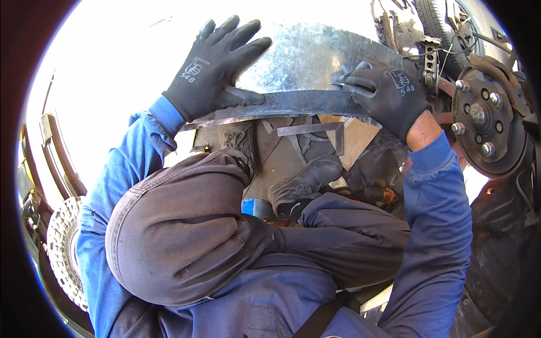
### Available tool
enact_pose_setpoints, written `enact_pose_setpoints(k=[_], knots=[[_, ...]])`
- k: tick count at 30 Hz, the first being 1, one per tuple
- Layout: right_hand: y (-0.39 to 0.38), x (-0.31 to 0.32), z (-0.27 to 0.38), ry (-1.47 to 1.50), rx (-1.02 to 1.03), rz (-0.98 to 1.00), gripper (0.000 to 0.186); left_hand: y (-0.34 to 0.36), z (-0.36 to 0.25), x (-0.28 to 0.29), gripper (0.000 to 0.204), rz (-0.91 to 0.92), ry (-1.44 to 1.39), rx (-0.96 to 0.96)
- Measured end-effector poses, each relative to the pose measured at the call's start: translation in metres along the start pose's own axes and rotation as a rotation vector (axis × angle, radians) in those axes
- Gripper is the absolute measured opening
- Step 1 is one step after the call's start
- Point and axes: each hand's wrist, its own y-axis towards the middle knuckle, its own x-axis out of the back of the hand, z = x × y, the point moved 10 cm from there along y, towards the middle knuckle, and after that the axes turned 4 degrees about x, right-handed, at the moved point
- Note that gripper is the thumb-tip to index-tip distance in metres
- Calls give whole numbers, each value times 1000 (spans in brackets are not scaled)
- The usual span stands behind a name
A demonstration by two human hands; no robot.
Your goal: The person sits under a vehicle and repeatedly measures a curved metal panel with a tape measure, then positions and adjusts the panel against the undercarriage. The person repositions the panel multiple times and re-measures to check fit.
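Observation:
A shiny bare sheet of metal [298, 59] spans the space before me, its left side lost in glare. Along its near side runs a darker curved metal band [307, 103]; whether this is a bent edge or a separate strip I cannot tell. My left hand [220, 73], in a black glove, lies on the metal with fingers spread and thumb along the band. My right hand [389, 96], gloved too, is closed in a pinch around a thin pointed tool [336, 84]. The tool's tip meets the sheet just beyond the band; most of it is hidden by the fingers.
At the right stands a wheel hub with a brake disc [479, 115] and protruding nuts. A tyre [437, 36] is behind it. On the floor below the sheet lie a metal square [338, 138] and a cardboard piece [355, 141]. A knobbly tyre [65, 248] is at left.

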Motion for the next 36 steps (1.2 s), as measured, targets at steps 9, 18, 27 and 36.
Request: enact_pose_setpoints(k=[9,18,27,36], knots=[[6,23,32,-276,48,-22,32,0,1,-1,124,-8,-11,5],[99,57,108,-679,117,172,32,4,2,1,122,26,-145,49],[-34,74,67,439,269,-371,39,3,-3,4,115,0,-118,40],[-83,-227,-36,140,-531,203,54,-6,-4,13,108,-35,-83,46]])
